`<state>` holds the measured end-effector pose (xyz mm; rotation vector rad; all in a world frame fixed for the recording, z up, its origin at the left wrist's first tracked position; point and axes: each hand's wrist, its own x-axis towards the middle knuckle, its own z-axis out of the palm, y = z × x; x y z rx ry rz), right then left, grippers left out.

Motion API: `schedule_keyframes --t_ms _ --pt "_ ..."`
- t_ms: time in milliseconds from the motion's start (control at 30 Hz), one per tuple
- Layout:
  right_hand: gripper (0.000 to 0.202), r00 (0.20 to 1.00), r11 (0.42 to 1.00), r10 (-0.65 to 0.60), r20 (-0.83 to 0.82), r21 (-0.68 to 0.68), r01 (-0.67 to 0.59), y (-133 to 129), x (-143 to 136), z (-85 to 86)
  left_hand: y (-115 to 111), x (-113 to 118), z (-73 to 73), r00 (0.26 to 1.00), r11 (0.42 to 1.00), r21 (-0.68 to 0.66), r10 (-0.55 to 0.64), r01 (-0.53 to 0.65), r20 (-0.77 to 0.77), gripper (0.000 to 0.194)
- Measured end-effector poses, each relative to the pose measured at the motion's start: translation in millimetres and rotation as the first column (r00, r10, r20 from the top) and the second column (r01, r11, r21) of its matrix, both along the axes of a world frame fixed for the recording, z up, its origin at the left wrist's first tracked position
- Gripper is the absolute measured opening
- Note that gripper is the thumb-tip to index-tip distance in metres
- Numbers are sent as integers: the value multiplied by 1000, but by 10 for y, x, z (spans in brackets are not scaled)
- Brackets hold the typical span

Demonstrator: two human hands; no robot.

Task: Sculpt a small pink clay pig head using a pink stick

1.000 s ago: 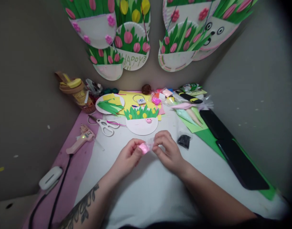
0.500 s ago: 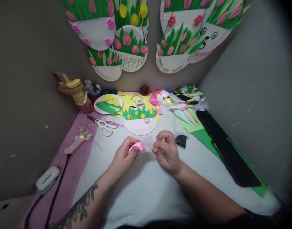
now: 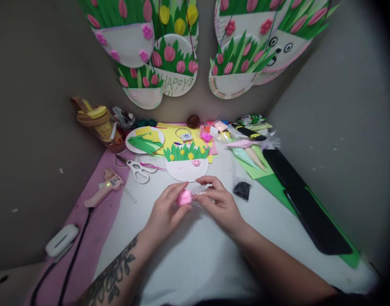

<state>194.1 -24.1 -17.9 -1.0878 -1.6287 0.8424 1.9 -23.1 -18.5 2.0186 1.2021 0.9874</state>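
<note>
A pink lump in clear plastic wrapping (image 3: 184,197) is between my two hands, above the white table cover. My left hand (image 3: 166,208) has its thumb and fingers around the lump's left side. At its right, my right hand (image 3: 219,202) pinches the clear plastic between thumb and fingers, with the index finger raised. Just beyond the hands lies a white half-plate (image 3: 186,170) with green paper grass, small yellow flowers and a pink snout-like piece. A small bag of black material (image 3: 242,190) rests right of my right hand.
White scissors (image 3: 139,171), a pink glue gun (image 3: 107,187) with a cord and a lidded cup (image 3: 101,127) stand or lie left. Piping bags (image 3: 249,155) and a black folded device (image 3: 309,212) are on the right. Decorated plates (image 3: 177,80) hang on the back wall.
My right hand has opened from a tighter curl and moved nearer the pink lump. The plastic is less stretched out, and my left fingers have straightened around the lump.
</note>
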Motion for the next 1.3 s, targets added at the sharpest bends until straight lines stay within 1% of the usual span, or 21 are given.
schedule_keyframes --t_ms 100,200,300,367,400,433,467,533,600,667,733,767,833,867,933,1000,1067,1133,1200,1233,1300 --pt "19 999 997 -47 11 60 46 -36 8 2 -3 0 52 999 992 -123 8 -4 38 33" --pt "19 997 989 -77 7 127 75 -53 22 -11 -2 1 71 996 986 -163 38 -24 83 24" --pt "18 999 987 -15 28 160 10 -29 36 -35 14 -9 40 995 984 -175 59 -44 84 20" --pt "19 996 975 34 83 218 -51 -5 42 -45 33 -24 7 996 982 -182 65 -53 56 24" --pt "20 992 964 46 113 256 -74 4 44 -46 43 -33 -7 999 983 -185 24 -17 39 33" --pt "22 989 953 51 140 288 -90 9 47 -44 53 -41 -17 998 979 -198 -50 54 24 41" --pt "24 986 944 50 161 315 -99 12 51 -40 62 -48 -21 994 971 -213 -112 112 12 42" --pt "31 979 924 53 196 361 -122 12 73 -32 80 -60 -19 988 959 -240 -155 149 -6 37" --pt "36 971 906 41 234 401 -134 23 113 -39 98 -74 -10 992 959 -256 -125 122 4 31" --pt "37 966 906 -31 256 415 -81 60 168 -71 121 -94 -8 999 958 -283 -31 42 43 28" --pt "29 949 925 -115 295 379 -6 120 218 -125 149 -124 -16 987 933 -353 117 -71 109 26" --pt "22 931 940 -124 343 340 0 152 235 -157 165 -141 -22 969 909 -399 195 -121 150 26" --pt "11 875 972 -87 477 232 -30 206 243 -222 196 -176 -34 917 855 -487 323 -176 235 30" --pt "8 837 984 -60 544 172 -41 223 236 -252 210 -192 -41 888 833 -520 370 -188 272 33" --pt "6 759 996 -35 650 83 -24 237 203 -306 232 -219 -59 838 797 -569 441 -202 321 37" --pt "6 699 999 -30 714 41 1 234 167 -346 245 -239 -82 796 768 -602 497 -219 345 40" --pt "12 675 999 -15 738 31 -11 226 145 -366 253 -249 -104 759 743 -626 544 -238 357 42" --pt "15 705 999 4 710 20 -25 217 148 -364 256 -245 -111 718 728 -634 586 -261 376 44" --pt "15 787 1000 10 617 -12 -3 204 174 -341 250 -223 -96 695 734 -619 599 -279 398 44" --pt "14 843 999 0 538 -41 26 196 192 -324 242 -206 -82 696 750 -598 590 -283 410 43" --pt "11 952 986 -59 302 -134 104 179 231 -285 218 -163 -49 729 793 -547 538 -268 423 40"
